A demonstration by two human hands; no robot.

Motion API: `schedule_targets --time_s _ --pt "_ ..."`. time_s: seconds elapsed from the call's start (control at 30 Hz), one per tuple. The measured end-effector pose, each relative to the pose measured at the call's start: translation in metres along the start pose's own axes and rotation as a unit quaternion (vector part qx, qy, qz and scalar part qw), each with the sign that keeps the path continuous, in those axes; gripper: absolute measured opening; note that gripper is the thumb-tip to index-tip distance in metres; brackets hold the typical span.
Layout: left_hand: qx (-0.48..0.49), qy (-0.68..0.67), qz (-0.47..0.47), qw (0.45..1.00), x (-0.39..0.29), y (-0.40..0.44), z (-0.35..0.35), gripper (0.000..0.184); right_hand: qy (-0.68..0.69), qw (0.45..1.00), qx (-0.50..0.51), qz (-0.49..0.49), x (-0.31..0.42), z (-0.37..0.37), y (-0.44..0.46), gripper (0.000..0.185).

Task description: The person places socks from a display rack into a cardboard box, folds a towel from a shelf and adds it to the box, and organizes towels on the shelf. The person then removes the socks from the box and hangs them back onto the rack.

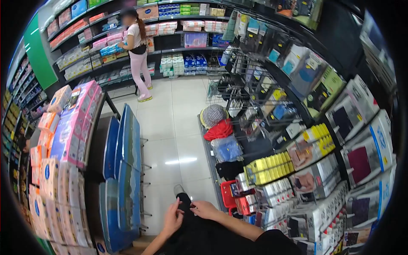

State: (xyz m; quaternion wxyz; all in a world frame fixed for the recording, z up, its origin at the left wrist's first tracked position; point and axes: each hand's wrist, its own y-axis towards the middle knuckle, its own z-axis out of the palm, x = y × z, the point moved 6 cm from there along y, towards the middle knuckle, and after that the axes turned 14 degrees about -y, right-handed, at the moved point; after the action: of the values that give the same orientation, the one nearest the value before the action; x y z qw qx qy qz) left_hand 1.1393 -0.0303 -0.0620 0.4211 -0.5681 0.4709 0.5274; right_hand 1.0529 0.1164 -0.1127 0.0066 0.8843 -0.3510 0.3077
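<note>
My left hand (173, 217) is raised in front of my dark trousers (189, 231), its fingers loosely bent and a little apart. No object shows in it. Close by on the right, my right hand (205, 210) has its fingers curled in and pressed together, pointing toward the left hand. Whatever the right fingers hold, if anything, is too small or hidden to make out. A narrow gap separates the two hands. Beyond them, one of my shoes (179, 189) shows on the pale tiled floor (170, 127).
Tissue packs (63, 140) are stacked on my left beside upright blue panels (127, 140). Boxed underwear (306, 182) and hanging packets line the right. A red basket (228, 193) sits low there. Ahead, a person (138, 51) stands at shelves of paper goods (170, 27).
</note>
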Motion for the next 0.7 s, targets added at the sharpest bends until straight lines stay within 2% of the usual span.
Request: schedule_targets --time_s 0.03,0.07,0.13,0.17,0.2,0.3,0.33,0.4,0.6,0.7 --pt "0.013 0.0 -0.021 1.0 0.003 0.027 -0.009 0.068 -0.001 1.0 -0.002 0.014 -0.003 -0.011 0.026 0.028" --pt "0.015 0.001 -0.015 1.0 0.001 0.056 -0.023 0.068 -0.003 1.0 -0.009 0.014 -0.007 -0.023 0.054 0.028" --pt "0.056 -0.023 -0.04 0.997 0.002 0.107 -0.049 0.06 -0.006 1.0 -0.01 0.023 -0.014 -0.046 0.106 0.03" --pt "0.063 0.009 -0.018 0.998 0.0 0.133 -0.063 0.047 -0.007 1.0 -0.012 0.024 -0.019 -0.057 0.131 0.03" --pt "0.066 0.009 -0.02 0.998 0.001 0.156 -0.079 0.047 -0.005 0.999 -0.032 0.026 -0.019 -0.072 0.153 0.03" --pt "0.05 0.066 -0.053 0.995 -0.013 0.23 -0.11 0.022 0.008 0.996 -0.073 0.049 -0.033 -0.121 0.21 0.03" --pt "0.063 0.068 -0.058 0.994 -0.01 0.248 -0.115 0.022 0.019 0.993 -0.094 0.063 -0.038 -0.134 0.223 0.03" --pt "0.074 0.062 -0.006 0.995 -0.01 0.295 -0.124 0.016 0.039 0.988 -0.117 0.095 -0.056 -0.155 0.248 0.028" --pt "0.118 0.042 0.005 0.992 0.0 0.41 -0.107 0.01 0.096 0.961 -0.203 0.158 -0.133 -0.216 0.324 0.023" --pt "0.145 0.055 -0.005 0.988 0.011 0.472 -0.092 0.011 0.09 0.945 -0.26 0.18 -0.195 -0.247 0.375 0.022"
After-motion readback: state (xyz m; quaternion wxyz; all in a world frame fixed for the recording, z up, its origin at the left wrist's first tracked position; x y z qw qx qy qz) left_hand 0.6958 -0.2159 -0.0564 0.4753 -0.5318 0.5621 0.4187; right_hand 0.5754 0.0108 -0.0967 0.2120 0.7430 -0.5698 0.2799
